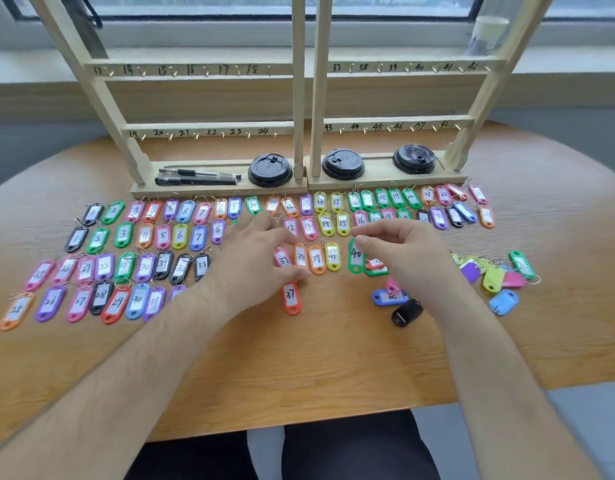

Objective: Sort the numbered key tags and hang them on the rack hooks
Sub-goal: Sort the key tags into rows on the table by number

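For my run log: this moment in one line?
phase: sorting | right hand pinches tag 40 | left hand over tags | hooks bare

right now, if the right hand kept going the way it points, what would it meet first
The right hand, pinching green tag 40, points left. Yellow tag 41 lies next in that line, so it likely comes first, though the hand's height is unclear.

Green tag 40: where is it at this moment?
In the head view, green tag 40 is just right of centre, pinched at its top end by the right hand, immediately right of yellow tag 41.
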